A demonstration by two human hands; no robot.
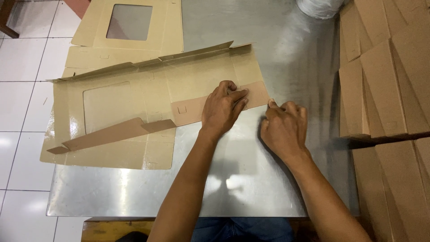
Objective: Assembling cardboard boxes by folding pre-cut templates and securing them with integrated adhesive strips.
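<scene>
At the near edge of the shiny steel table [251, 179] the two forearms of the person come up into view. The right hand [283, 129] lies with its knuckles up on the bare steel, fingers curled together, and its thumb tip touches the right end of a brown folded flap [192, 109]. If it pinches the flap or only presses against it, I cannot tell. The left hand [222, 109] rests on top of the same flap, fingers bent and pressed down on the cardboard. The flap belongs to the flat beige cardboard box blank with a clear window [112, 125], which lies open on the left half of the table and hangs a little over the left edge. Behind it lies a second flat beige windowed blank [130, 27]. On the right side stands a stack of brown folded cardboard boxes [389, 89]. At the far edge a white roll [320, 6] is partly visible.
</scene>
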